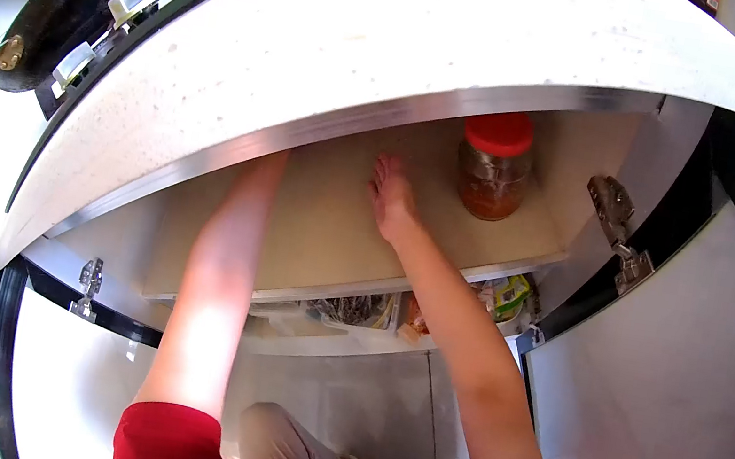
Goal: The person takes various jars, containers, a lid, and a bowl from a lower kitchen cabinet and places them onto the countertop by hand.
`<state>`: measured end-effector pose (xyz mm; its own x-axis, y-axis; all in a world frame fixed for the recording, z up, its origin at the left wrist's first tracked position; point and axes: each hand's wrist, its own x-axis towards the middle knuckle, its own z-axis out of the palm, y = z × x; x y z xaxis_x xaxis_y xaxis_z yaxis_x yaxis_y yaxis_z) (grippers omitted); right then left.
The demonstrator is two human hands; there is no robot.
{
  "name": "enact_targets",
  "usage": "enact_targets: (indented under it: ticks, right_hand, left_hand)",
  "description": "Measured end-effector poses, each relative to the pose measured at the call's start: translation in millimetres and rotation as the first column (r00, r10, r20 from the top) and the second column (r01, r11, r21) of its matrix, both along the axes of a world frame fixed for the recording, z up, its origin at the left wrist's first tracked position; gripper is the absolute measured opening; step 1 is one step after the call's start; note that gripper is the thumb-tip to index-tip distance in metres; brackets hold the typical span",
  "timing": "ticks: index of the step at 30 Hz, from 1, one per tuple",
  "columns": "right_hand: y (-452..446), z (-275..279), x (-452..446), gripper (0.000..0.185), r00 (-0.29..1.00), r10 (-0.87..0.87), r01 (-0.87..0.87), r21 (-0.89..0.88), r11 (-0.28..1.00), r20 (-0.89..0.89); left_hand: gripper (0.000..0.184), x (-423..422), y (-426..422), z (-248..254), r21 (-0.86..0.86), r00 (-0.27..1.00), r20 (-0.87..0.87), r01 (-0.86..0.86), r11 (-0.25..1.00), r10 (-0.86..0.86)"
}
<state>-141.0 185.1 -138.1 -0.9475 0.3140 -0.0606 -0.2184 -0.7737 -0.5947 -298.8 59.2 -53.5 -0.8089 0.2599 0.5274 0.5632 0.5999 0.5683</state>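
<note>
My right hand point(394, 200) is over the beige shelf point(322, 213) inside an open cabinet, fingers stretched out, with nothing seen in it. To its right stands a glass jar point(492, 177) with a red lid and reddish-brown contents, upright and apart from the hand. My left forearm point(226, 256) reaches deep into the cabinet; the countertop edge hides that hand, so what it touches cannot be seen.
Above is the white countertop point(368, 35), its metal edge point(356, 117) overhanging the shelf. Cabinet doors stand open at right point(660, 368) and left point(70, 375). Bagged goods point(505, 296) and a clear container point(360, 309) sit on a lower level. A wok point(78, 6) is at upper left.
</note>
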Motion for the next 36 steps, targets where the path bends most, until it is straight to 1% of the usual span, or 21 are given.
enact_targets:
  ticks: [1,4,8,9,12,15,16,17,18,19,20,21,22,24,25,27,29,31,33,35,36]
  right_hand:
    - [-4,-2,-3,0.054,0.998,0.012,-0.017,0.092,0.996,0.056]
    - [-3,0,5,0.056,0.986,0.056,-0.086,0.197,0.977,0.155]
    - [0,-28,-13,0.057,0.987,0.106,-0.131,0.233,0.964,0.117]
    - [1,-34,-24,0.058,0.996,0.068,-0.083,0.25,0.965,0.065]
    - [-3,-14,-17,0.059,1.0,0.008,-0.004,0.323,0.946,-0.009]
    - [-11,27,2,0.064,0.999,-0.039,0.036,0.335,0.942,0.002]
    - [-11,33,6,0.067,0.998,-0.036,0.013,0.353,0.936,0.059]
    - [-9,36,9,0.07,0.993,-0.036,-0.01,0.37,0.929,0.117]
    - [-5,31,9,0.073,0.994,-0.004,-0.04,0.387,0.921,0.112]
    - [-6,34,14,0.073,0.994,-0.003,-0.041,0.386,0.922,0.113]
    - [-6,36,20,0.068,0.997,-0.016,-0.016,0.403,0.915,0.076]
    - [-6,31,18,0.067,0.998,-0.019,-0.006,0.41,0.912,0.057]
    - [-6,25,16,0.066,0.999,-0.021,0.003,0.416,0.909,0.038]
    - [-4,-3,4,0.07,1.0,0.004,0.001,0.472,0.882,-0.009]
    - [-1,-4,7,0.072,1.0,0.014,0.0,0.488,0.873,-0.024]
    - [12,0,30,0.088,0.909,-0.064,-0.182,0.532,0.827,0.411]
    - [12,37,67,0.086,0.934,-0.064,-0.152,0.552,0.82,0.353]
    - [29,29,80,0.083,0.965,-0.122,-0.024,0.54,0.841,0.233]
    - [40,30,89,0.076,0.95,-0.126,-0.046,0.53,0.847,0.284]
    - [47,29,95,0.07,0.967,-0.205,0.108,0.487,0.867,0.151]
    - [51,28,95,0.067,0.96,-0.225,0.129,0.452,0.883,0.165]
  left_hand:
    - [0.06,-5,0,-2,-0.063,1.0,-0.021,-0.013,0.998,0.012]
    - [0.059,-12,-3,-7,-0.193,0.997,-0.077,-0.031,0.981,0.017]
    - [0.058,-10,-8,-11,-0.295,0.987,-0.151,0.005,0.955,-0.052]
    - [0.057,-9,-10,-11,-0.316,0.982,-0.172,0.021,0.949,-0.079]
    - [0.056,6,-17,-14,-0.394,0.955,-0.238,0.071,0.917,-0.176]
    - [0.054,47,-34,-14,-0.454,0.951,-0.278,-0.006,0.891,-0.135]
    - [0.054,55,-43,-18,-0.339,0.998,-0.053,0.014,0.941,-0.034]
    - [0.055,63,-49,-22,-0.216,0.982,0.185,0.003,0.976,0.038]
    - [0.055,70,-51,-26,-0.217,0.981,0.188,0.0,0.976,0.042]
    - [0.059,79,-49,-30,0.087,0.919,0.393,-0.004,0.996,-0.031]
    - [0.064,87,-45,-35,0.376,0.82,0.549,-0.073,0.924,-0.159]
    - [0.069,95,-41,-39,0.61,0.7,0.635,-0.196,0.768,-0.326]
    - [0.069,101,-38,-43,0.608,0.701,0.637,-0.201,0.768,-0.321]
    - [0.074,114,-34,-51,0.734,0.642,0.53,-0.02,0.679,-0.554]
    - [0.074,125,-30,-47,0.731,0.644,0.533,-0.025,0.681,-0.548]
    - [0.074,149,-24,-39,0.763,0.584,0.527,-0.006,0.647,-0.617]
    - [0.073,169,-16,-41,0.769,0.561,0.534,-0.013,0.639,-0.632]
    - [0.072,190,-6,-41,0.778,0.533,0.538,-0.015,0.628,-0.653]
    - [0.071,213,3,-35,0.768,0.478,0.535,0.068,0.636,-0.697]
    - [0.077,232,9,-26,0.762,0.442,0.539,0.107,0.639,-0.717]
    - [0.075,237,11,-28,0.759,0.441,0.545,0.104,0.643,-0.714]
